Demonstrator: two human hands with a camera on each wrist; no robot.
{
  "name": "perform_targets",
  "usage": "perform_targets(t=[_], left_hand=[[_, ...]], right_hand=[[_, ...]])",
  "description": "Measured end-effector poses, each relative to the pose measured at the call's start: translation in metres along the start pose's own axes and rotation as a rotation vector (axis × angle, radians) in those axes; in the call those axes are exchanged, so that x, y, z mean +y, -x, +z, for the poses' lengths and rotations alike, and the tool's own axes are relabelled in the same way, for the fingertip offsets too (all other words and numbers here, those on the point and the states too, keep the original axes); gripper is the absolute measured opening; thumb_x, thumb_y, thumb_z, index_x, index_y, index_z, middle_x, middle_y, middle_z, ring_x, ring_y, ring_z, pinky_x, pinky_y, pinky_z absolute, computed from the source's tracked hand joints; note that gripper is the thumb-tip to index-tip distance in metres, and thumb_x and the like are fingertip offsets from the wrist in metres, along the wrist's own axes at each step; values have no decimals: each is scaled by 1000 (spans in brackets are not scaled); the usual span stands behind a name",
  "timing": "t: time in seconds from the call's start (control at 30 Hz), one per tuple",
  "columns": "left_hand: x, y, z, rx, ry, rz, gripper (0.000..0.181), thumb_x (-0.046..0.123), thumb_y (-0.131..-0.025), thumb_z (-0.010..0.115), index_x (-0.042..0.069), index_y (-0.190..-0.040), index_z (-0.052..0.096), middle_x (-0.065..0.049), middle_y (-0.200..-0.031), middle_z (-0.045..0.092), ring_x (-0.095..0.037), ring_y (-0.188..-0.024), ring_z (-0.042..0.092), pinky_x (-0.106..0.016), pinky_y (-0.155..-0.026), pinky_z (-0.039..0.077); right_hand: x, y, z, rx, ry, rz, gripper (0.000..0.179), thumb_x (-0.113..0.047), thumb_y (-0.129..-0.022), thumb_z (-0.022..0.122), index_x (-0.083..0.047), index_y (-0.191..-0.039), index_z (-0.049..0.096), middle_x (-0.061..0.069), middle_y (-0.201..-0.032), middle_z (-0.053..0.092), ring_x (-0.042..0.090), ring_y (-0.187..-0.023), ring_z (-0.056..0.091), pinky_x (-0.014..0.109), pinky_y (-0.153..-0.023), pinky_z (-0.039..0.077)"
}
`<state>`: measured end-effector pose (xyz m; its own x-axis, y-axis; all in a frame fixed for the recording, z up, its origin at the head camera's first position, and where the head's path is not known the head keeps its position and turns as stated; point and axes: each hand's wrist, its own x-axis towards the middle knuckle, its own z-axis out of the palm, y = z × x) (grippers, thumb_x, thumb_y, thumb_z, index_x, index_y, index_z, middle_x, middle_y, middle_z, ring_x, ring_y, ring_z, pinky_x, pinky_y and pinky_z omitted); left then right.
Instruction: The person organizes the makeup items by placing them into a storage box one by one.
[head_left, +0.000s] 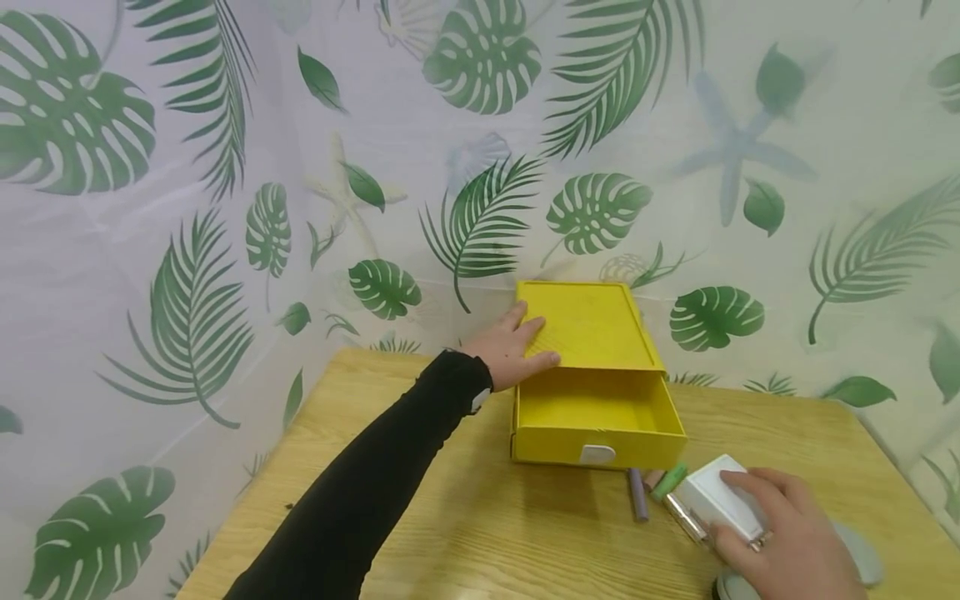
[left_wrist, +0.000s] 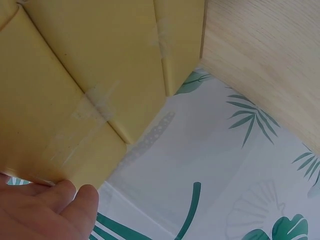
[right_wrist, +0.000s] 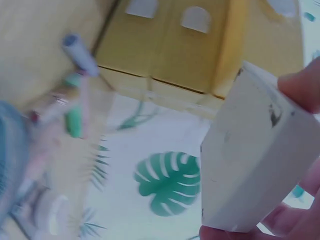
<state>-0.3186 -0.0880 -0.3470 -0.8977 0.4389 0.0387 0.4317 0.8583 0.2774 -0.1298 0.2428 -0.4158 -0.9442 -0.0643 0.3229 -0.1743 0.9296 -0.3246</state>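
Note:
A yellow drawer box stands on the table against the backdrop, its upper drawer pulled out and bare inside. On the left side of the box's top lies my left hand, fingers spread. In the left wrist view, fingertips touch the box's edge, where clear tape runs across the yellow panels. My right hand grips a small white box at the front right of the drawer. Seen from the right wrist, this white box is scuffed, with dark marks near one corner.
Below the white box lie a purple tube, a green tube and a silver tube. A grey rounded object shows partly behind my right hand. The leaf-patterned backdrop borders the wooden table.

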Motion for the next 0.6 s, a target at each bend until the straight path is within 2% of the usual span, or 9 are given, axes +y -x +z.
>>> perform_targets(t=[0.17,0.27,0.43,0.6], left_hand=[[1,0,1,-1,0,-4,78,71,-90,35,24,-151,22,-7,-158,5,-21,-136,19,-44,-110,26],[2,0,2,0,-6,-9,78,70,-90,35,24,-151,22,-7,-158,4,-21,-137,19,-44,-110,26],[2,0,2,1,-9,-8,78,71,-90,34,24,-151,22,-7,-158,4,-21,-137,19,-44,-110,27],[2,0,2,2,4,-7,79,72,-90,34,24,-151,22,-6,-158,5,-20,-137,19,-44,-110,27]], right_hand=[[-7,-7,-20,161,-70,-55,54,-30,-72,78,-11,-120,60,19,-124,47,36,-93,51,46,-56,49],[-16,-10,-27,238,-119,-92,53,-23,-69,80,-10,-118,62,17,-125,49,33,-95,49,42,-54,49],[-35,-16,-34,291,-183,-147,52,-18,-66,82,-11,-114,64,11,-126,52,27,-98,45,34,-55,47],[-54,-27,-35,273,-200,-290,53,-15,-65,80,-12,-115,64,10,-127,52,23,-97,47,33,-56,48]])
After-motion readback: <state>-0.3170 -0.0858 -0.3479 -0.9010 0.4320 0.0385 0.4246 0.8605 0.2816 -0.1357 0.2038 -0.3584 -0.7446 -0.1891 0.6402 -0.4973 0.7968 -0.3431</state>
